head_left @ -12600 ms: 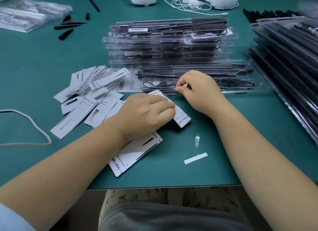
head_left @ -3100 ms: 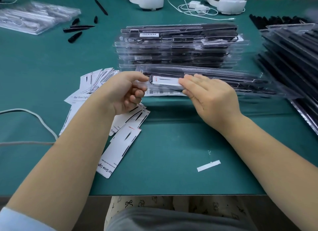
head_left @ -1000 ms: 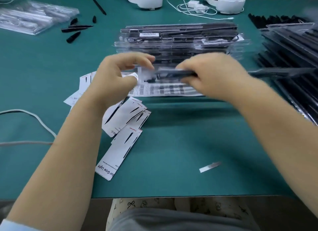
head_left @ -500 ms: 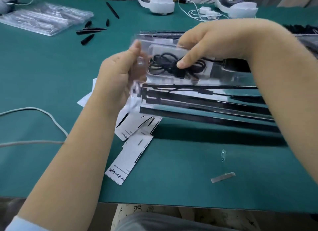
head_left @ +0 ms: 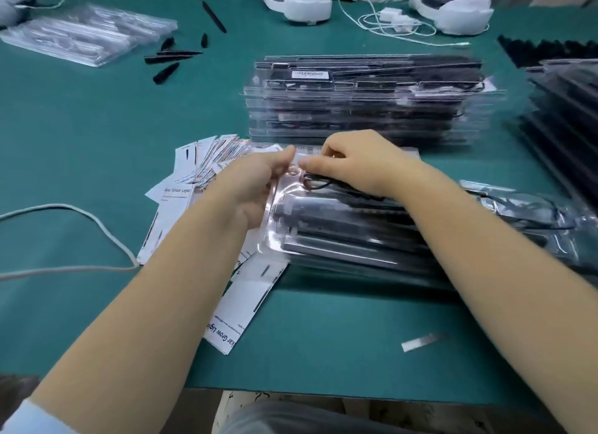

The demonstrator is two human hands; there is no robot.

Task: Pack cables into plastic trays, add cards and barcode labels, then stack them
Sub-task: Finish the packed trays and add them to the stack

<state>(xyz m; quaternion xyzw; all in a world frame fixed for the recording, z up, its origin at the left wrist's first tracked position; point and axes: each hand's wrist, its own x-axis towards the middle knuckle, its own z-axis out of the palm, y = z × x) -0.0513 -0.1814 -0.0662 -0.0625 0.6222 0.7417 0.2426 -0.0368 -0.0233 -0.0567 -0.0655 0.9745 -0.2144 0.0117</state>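
Observation:
A clear plastic tray (head_left: 339, 233) with long black parts and a coiled black cable (head_left: 318, 182) lies on the green table in front of me. My left hand (head_left: 255, 181) grips the tray's left end, thumb on its top corner. My right hand (head_left: 352, 165) rests on the cable compartment, its fingers curled and pinching at the cable. A stack of packed trays (head_left: 365, 100) stands just behind. White cards (head_left: 207, 161) lie fanned to the left, partly under the tray, with one card (head_left: 239, 307) near the table's front edge. A barcode label sheet (head_left: 309, 149) peeks out behind my hands.
More black-filled trays (head_left: 569, 110) are piled at the right. Empty clear trays (head_left: 87, 35) lie far left, with loose black spikes (head_left: 168, 61) beside them. A grey cord (head_left: 81, 236) loops at the left. A small white strip (head_left: 420, 341) lies near the front edge. White headsets and a charger cable sit at the back.
The tray, held tilted up in the air half a second ago, now lies flat on the table, over the cards. Both hands came down with it and stay at its left end.

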